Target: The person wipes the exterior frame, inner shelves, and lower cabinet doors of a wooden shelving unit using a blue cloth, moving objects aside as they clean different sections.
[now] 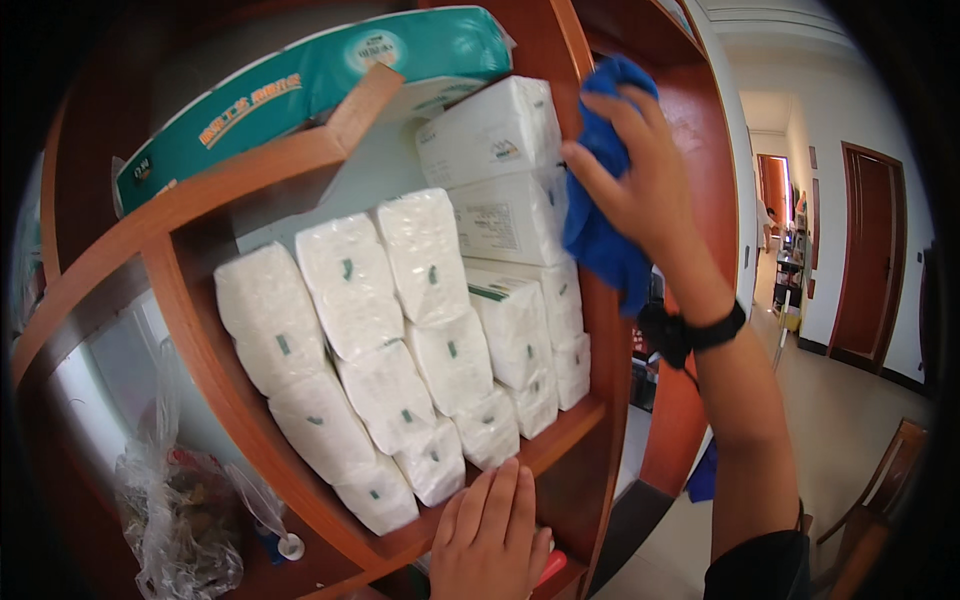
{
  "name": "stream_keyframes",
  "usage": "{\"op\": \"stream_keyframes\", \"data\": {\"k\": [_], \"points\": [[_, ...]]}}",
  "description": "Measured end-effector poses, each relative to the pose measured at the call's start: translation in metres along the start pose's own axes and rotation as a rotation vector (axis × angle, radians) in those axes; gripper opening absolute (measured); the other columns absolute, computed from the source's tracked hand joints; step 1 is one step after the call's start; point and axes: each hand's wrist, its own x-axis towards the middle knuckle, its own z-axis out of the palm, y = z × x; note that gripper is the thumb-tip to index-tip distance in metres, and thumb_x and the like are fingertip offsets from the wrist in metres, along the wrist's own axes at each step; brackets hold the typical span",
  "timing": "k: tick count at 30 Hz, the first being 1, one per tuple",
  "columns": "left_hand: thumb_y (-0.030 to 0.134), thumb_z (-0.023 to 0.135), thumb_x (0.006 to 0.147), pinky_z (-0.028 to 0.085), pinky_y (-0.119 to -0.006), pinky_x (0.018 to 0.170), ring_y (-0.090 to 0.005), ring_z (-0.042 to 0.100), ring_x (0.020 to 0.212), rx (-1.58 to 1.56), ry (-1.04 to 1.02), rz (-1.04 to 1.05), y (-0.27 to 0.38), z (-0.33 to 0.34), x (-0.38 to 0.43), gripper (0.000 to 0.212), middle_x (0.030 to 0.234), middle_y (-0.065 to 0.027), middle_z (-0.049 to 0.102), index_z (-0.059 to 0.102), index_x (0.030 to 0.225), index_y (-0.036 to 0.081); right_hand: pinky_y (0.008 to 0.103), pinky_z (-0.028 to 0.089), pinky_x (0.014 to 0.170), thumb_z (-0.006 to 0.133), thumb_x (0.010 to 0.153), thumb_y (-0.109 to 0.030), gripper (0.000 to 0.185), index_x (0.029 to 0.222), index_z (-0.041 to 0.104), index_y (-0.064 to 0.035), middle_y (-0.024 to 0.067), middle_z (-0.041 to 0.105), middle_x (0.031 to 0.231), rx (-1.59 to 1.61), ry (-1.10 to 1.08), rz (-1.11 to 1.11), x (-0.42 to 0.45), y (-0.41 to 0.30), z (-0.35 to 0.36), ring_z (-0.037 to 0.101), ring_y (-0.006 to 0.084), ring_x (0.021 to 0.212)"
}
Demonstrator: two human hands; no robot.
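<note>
My right hand (pixel 637 165) grips a crumpled blue cloth (pixel 600 217) against the right upright (pixel 609 360) of a reddish-brown wooden shelf unit. The thumb lies over the cloth, and part of it hangs below the palm. At the bottom of the view, my left hand (pixel 487 525) rests palm down near the front edge of the shelf board (pixel 559 442), holding nothing. Stacked in the compartment between them are several plastic-wrapped white tissue packs (pixel 450 360). Larger faces of the upper right packs (pixel 487 142) bear print.
A green tissue multipack (pixel 315 82) lies on the upper shelf, behind a jutting wooden piece (pixel 366 105). Clear plastic bags (pixel 184 510) fill the lower left compartment. Rightward are a wooden chair (pixel 885 487), a brown door (pixel 870 255) and a distant person (pixel 765 225).
</note>
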Motion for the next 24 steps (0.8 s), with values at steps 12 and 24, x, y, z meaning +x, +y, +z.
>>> {"op": "stream_keyframes", "data": {"k": [12,24], "points": [[0.028,0.067,0.085,0.045,-0.040,0.108,-0.0237,0.059,0.125,0.204,0.031,-0.030,-0.007,0.043,-0.015,0.059,0.138,-0.0111,0.062,0.062,0.137,0.001,0.0520,0.045,0.102,0.066,0.079,0.004,0.051,0.130,0.061,-0.0016,0.0308,0.053,0.128,0.085,-0.278,0.257,-0.208,-0.040,-0.071,0.053,0.0492,0.118],[0.026,0.073,0.080,0.044,-0.046,0.106,-0.0305,0.058,0.122,0.134,0.114,-0.019,-0.010,0.052,-0.020,0.063,0.135,-0.0170,0.060,0.061,0.135,-0.003,0.0450,0.044,0.109,0.066,0.096,-0.016,0.045,0.139,0.057,-0.0061,0.0243,0.058,0.134,-0.155,0.036,-0.042,0.106,0.044,0.045,0.056,0.0447,0.125]]}}
